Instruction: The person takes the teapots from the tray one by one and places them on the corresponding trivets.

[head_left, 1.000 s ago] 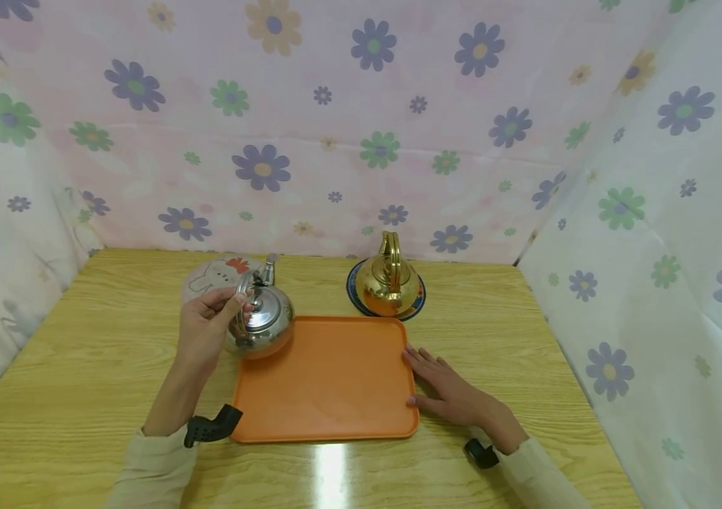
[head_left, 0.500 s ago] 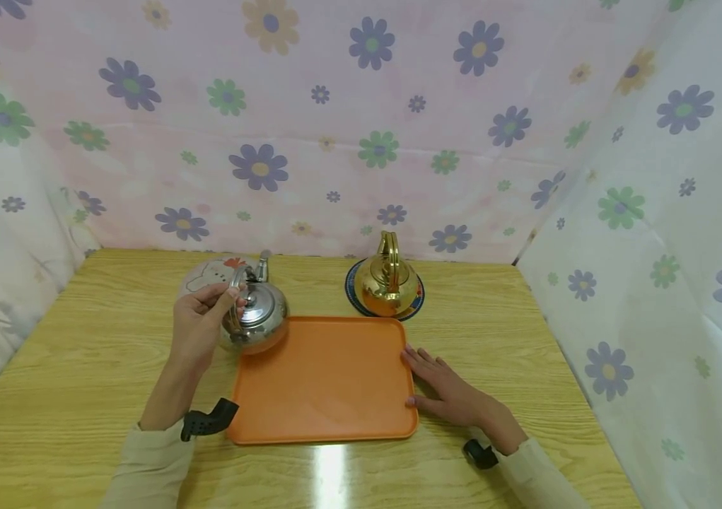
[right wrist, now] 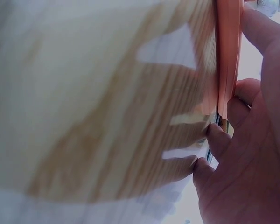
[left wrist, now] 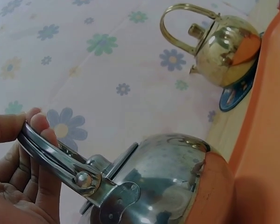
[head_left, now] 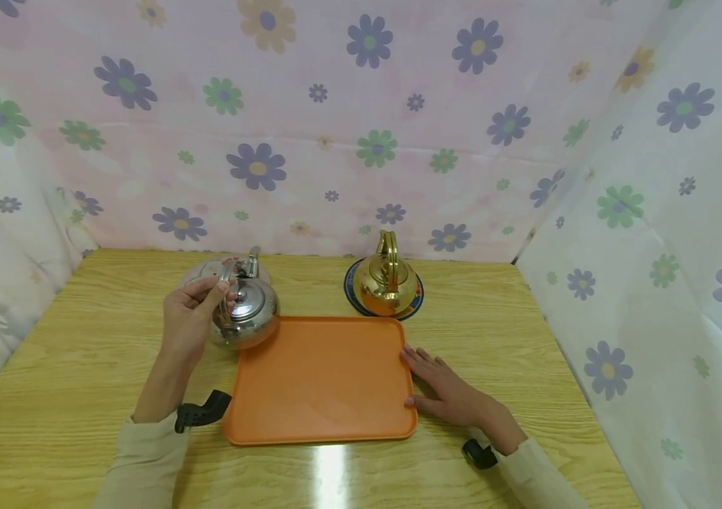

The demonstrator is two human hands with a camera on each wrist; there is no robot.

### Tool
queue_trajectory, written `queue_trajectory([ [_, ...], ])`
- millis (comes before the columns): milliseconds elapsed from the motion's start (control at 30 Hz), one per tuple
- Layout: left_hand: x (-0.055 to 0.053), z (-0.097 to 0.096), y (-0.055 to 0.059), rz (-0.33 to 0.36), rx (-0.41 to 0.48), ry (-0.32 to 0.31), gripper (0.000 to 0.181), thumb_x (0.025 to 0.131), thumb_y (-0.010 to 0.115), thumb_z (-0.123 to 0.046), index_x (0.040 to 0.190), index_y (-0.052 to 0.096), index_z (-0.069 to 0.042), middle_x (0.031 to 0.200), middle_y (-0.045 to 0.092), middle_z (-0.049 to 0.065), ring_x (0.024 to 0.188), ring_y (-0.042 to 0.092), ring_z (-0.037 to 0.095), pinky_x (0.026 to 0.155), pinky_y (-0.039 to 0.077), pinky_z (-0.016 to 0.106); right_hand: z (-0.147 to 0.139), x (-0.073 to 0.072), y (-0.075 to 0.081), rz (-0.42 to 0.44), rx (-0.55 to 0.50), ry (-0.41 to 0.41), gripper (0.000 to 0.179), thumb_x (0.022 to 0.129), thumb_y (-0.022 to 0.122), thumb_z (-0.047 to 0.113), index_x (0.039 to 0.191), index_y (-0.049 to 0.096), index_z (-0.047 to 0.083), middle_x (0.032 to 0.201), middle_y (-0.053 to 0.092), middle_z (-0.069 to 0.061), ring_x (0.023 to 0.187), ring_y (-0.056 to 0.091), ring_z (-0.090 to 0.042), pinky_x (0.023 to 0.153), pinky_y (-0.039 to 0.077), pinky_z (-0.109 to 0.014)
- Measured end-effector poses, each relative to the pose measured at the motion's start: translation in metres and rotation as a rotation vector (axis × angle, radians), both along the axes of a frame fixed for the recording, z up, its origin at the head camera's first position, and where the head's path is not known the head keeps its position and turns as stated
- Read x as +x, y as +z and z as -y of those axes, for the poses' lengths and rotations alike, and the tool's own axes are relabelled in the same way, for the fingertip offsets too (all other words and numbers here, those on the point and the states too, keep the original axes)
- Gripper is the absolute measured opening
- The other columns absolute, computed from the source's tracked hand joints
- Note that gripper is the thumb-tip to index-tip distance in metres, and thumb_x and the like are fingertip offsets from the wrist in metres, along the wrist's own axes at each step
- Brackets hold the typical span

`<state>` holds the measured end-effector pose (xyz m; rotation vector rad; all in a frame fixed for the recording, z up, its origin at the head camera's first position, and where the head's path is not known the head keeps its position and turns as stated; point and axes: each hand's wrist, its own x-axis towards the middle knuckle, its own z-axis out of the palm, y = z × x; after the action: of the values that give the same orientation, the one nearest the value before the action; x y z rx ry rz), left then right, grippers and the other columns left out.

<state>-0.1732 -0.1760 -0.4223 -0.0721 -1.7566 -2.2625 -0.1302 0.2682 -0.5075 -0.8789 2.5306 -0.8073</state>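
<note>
My left hand grips the handle of a shiny silver kettle. In the head view the kettle is by the back left corner of an orange tray and covers that corner. A round pink plate or mat with a cartoon print lies partly hidden behind the kettle. The left wrist view has the thumb and fingers around the handle, and the silver kettle's body reflects the orange. At the tray's right edge my right hand lies with spread fingers, its fingertips touching the rim.
A gold kettle stands on a round blue patterned plate behind the tray's right back corner. Flower-printed cloth rises behind the wooden table and along both sides.
My left hand has carried the silver kettle left and slightly back, toward the pink plate or mat. The tray's left side has swung slightly left. My right hand keeps its place.
</note>
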Motion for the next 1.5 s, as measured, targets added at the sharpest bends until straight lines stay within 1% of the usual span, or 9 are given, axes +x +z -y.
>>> queue_trajectory([
  [167,-0.005,0.005,-0.002,-0.007,0.017,-0.011,0.021,0.1,0.061,-0.002,0.088,0.077,-0.01,0.08,0.076,-0.003,0.062,0.068,0.006,0.056,0.053,0.017,0.0,-0.001,0.0,0.005,0.005,-0.005,0.079,0.104,0.057,0.044,0.164,0.017,0.012,0.171,0.01,-0.009,0.156,0.008,-0.041,0.12,0.009,-0.069],
  [267,-0.008,0.009,-0.002,-0.011,0.008,-0.01,0.021,0.101,0.061,-0.003,0.089,0.077,-0.012,0.083,0.077,-0.003,0.063,0.068,0.006,0.053,0.051,0.017,0.0,-0.001,-0.001,0.005,-0.001,-0.005,0.079,0.104,0.057,0.043,0.164,0.017,0.011,0.171,0.01,-0.01,0.156,0.008,-0.041,0.12,0.009,-0.07],
  [333,-0.01,0.01,-0.002,-0.019,0.0,-0.014,0.019,0.1,0.062,-0.004,0.091,0.077,-0.011,0.085,0.078,-0.003,0.064,0.068,0.006,0.053,0.05,0.017,0.0,-0.001,-0.001,0.008,-0.005,-0.005,0.079,0.104,0.057,0.043,0.164,0.017,0.011,0.171,0.009,-0.01,0.156,0.008,-0.041,0.119,0.009,-0.07],
  [600,-0.013,0.013,0.0,-0.021,-0.003,-0.023,0.019,0.1,0.062,-0.005,0.093,0.078,-0.013,0.089,0.078,-0.004,0.066,0.068,0.005,0.054,0.05,0.016,0.001,0.0,0.001,0.01,-0.013,-0.003,0.079,0.103,0.058,0.042,0.164,0.018,0.01,0.171,0.01,-0.01,0.156,0.008,-0.041,0.12,0.009,-0.069],
  [833,-0.019,0.017,-0.001,-0.031,0.013,-0.031,0.015,0.1,0.062,-0.004,0.1,0.077,-0.006,0.09,0.078,-0.003,0.067,0.069,0.006,0.064,0.056,0.017,0.0,-0.001,-0.001,0.012,-0.01,-0.004,0.08,0.103,0.058,0.043,0.164,0.017,0.012,0.171,0.009,-0.009,0.156,0.008,-0.041,0.12,0.009,-0.069],
  [1000,-0.022,0.02,-0.001,-0.017,0.027,-0.032,0.014,0.099,0.064,-0.004,0.098,0.077,-0.008,0.088,0.078,-0.001,0.066,0.069,0.008,0.062,0.056,0.017,0.001,-0.001,0.0,0.018,-0.006,-0.003,0.08,0.103,0.057,0.043,0.164,0.017,0.012,0.171,0.009,-0.009,0.156,0.008,-0.041,0.12,0.009,-0.069],
  [1100,-0.022,0.022,0.0,-0.01,0.04,-0.033,0.013,0.099,0.065,-0.006,0.098,0.077,-0.003,0.087,0.078,-0.001,0.064,0.069,0.008,0.058,0.055,0.018,0.001,-0.001,0.002,0.022,-0.009,-0.003,0.079,0.103,0.058,0.042,0.164,0.018,0.011,0.171,0.01,-0.01,0.156,0.008,-0.042,0.12,0.009,-0.069],
  [1233,-0.021,0.025,0.001,-0.012,0.036,-0.032,0.014,0.099,0.065,-0.008,0.099,0.077,-0.001,0.088,0.078,-0.003,0.064,0.069,0.007,0.054,0.052,0.017,0.002,0.0,0.003,0.024,-0.013,-0.003,0.079,0.103,0.058,0.042,0.164,0.017,0.011,0.171,0.009,-0.01,0.156,0.008,-0.041,0.12,0.009,-0.07],
  [1500,-0.027,0.031,0.001,-0.022,0.032,-0.044,0.014,0.099,0.065,-0.007,0.094,0.077,-0.002,0.087,0.078,-0.002,0.064,0.068,0.008,0.057,0.054,0.017,0.002,0.0,0.001,0.023,-0.014,-0.006,0.079,0.103,0.058,0.042,0.164,0.017,0.011,0.171,0.01,-0.01,0.156,0.008,-0.041,0.119,0.009,-0.07],
])
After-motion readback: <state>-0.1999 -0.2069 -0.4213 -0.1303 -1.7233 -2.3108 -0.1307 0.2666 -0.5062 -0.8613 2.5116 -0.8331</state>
